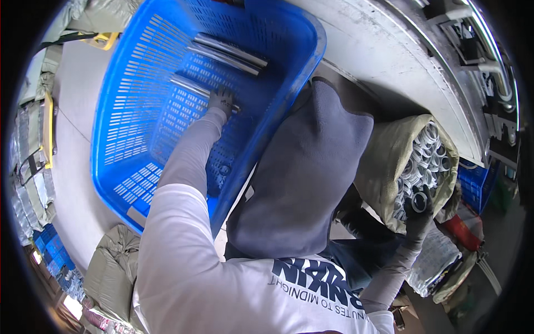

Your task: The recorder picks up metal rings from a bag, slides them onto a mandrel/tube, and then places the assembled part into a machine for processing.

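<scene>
My left hand (222, 100), in a grey glove, reaches down into a large blue plastic basket (103, 133). Its fingers are closed round one end of a shiny metal tube (189, 84). Several more metal tubes (225, 54) lie side by side in the basket, beyond that hand. On the right, my right hand (421, 210) wears a dark glove and is at the mouth of a woven sack (381, 150). A metal ring (424, 200) is pinched in its fingers. Many similar loose metal rings (425, 158) fill the sack.
A dark grey cloth-covered surface (300, 178) lies between basket and sack. A white machine side (389, 50) runs along the far right, with metal fittings (492, 67) beyond. Tied bags (111, 259) and wrapped bundles (28, 161) stand at left; a blue crate (478, 183) is behind the sack.
</scene>
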Action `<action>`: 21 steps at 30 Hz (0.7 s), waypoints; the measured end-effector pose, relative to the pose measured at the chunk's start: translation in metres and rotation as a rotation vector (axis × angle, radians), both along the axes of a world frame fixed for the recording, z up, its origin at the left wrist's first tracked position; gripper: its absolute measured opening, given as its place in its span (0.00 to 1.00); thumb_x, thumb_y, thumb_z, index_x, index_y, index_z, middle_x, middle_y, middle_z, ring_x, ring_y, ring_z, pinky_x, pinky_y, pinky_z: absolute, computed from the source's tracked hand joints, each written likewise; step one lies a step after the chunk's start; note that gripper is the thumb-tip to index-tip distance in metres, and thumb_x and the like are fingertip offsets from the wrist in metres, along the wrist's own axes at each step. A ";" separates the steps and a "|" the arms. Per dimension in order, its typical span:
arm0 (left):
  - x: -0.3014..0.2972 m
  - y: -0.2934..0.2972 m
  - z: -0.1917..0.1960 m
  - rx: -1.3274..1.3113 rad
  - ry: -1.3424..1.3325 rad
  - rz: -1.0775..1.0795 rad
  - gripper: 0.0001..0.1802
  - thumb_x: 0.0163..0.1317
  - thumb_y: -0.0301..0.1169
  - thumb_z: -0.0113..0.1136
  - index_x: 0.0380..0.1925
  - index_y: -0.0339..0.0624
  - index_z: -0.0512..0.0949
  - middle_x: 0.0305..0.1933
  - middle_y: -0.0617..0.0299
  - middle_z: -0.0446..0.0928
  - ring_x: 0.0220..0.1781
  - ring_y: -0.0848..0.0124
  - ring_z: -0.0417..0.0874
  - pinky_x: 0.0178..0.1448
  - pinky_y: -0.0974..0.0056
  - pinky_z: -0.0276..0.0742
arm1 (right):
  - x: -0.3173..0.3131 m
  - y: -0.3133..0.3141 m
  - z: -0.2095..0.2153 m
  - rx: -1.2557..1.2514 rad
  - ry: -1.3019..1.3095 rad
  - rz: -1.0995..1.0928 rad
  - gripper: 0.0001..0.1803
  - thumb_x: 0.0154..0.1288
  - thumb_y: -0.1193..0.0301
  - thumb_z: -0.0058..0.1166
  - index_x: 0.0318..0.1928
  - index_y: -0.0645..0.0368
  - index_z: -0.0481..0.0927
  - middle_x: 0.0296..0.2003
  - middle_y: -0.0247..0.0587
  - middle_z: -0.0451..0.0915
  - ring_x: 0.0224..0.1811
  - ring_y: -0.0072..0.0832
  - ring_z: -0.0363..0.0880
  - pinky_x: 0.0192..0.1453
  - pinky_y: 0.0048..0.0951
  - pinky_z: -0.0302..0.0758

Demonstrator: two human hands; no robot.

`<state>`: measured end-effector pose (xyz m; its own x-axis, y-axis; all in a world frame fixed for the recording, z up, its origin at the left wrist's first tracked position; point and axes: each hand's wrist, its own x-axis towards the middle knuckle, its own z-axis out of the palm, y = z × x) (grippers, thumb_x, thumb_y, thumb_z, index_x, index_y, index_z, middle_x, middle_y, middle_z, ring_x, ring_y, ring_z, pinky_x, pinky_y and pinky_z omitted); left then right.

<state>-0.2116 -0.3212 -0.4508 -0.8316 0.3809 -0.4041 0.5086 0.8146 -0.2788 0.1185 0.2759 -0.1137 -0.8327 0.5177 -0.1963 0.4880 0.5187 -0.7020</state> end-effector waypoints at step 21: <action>-0.015 0.073 0.330 0.871 -0.255 0.412 0.46 0.56 0.41 0.77 0.73 0.37 0.71 0.61 0.44 0.83 0.60 0.52 0.85 0.65 0.50 0.78 | -0.035 -0.052 0.007 -1.348 0.657 -0.250 0.28 0.80 0.54 0.49 0.68 0.62 0.76 0.51 0.51 0.86 0.44 0.38 0.90 0.42 0.31 0.89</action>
<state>-0.2265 -0.2480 -0.1204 -0.8929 0.3308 -0.3054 0.1020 0.8094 0.5783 0.0834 0.2238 -0.1064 -0.8790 0.3968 -0.2645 -0.1146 -0.7142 -0.6905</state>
